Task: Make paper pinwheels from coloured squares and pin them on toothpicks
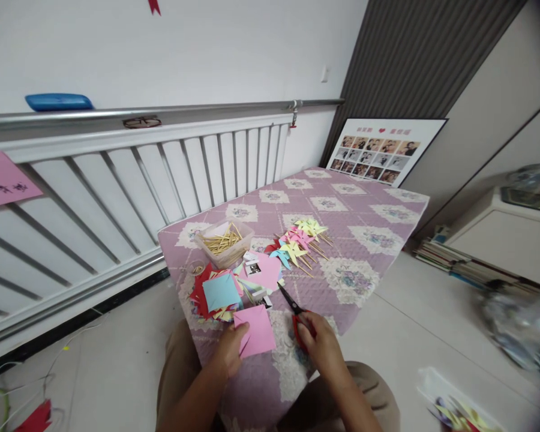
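Note:
My left hand (pixel 228 349) pinches the near edge of a pink paper square (pixel 256 330), which lies just above the quilted table (pixel 364 240). My right hand (pixel 321 345) grips red-handled scissors (pixel 291 307), blades pointing away to the upper left, beside the pink square. Beyond them sits a pile of coloured paper squares (pixel 218 293) in red, blue, pink and yellow.
A clear plastic box of wooden sticks (pixel 224 241) stands at the table's left back. Several finished paper pinwheels (pixel 299 240) lie mid-table. A white slatted rail (pixel 117 180) runs along the left; a photo board (pixel 378 153) leans behind; books (pixel 450 258) lie on the floor right.

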Tool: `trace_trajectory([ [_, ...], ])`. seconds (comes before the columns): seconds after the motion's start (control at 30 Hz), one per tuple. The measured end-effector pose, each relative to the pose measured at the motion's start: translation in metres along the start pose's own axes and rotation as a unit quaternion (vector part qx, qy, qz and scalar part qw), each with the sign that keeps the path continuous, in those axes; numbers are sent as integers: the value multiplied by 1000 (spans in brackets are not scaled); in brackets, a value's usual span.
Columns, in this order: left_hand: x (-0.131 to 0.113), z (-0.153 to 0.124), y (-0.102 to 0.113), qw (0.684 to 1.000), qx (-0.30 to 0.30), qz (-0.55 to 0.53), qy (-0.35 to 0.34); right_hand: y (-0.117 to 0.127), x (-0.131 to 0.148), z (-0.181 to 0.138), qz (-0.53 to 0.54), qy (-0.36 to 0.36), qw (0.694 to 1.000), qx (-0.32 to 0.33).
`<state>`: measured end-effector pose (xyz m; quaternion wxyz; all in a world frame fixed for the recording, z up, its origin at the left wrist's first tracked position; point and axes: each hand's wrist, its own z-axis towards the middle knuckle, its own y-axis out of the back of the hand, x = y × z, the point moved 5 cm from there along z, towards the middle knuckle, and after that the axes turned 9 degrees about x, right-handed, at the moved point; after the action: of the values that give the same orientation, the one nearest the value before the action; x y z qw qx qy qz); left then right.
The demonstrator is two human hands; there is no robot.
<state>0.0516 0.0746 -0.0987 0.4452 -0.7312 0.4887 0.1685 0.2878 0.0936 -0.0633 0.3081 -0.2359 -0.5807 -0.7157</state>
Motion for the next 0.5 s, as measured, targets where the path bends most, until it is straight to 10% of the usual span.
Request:
trace_trajectory([
  [0.13, 3, 5, 0, 999, 37, -31, -21, 34, 42, 14, 141, -53, 989, 0],
  [0.5, -3, -4, -1, 999, -33, 2, -10, 156, 188, 3, 388, 164, 904, -75],
])
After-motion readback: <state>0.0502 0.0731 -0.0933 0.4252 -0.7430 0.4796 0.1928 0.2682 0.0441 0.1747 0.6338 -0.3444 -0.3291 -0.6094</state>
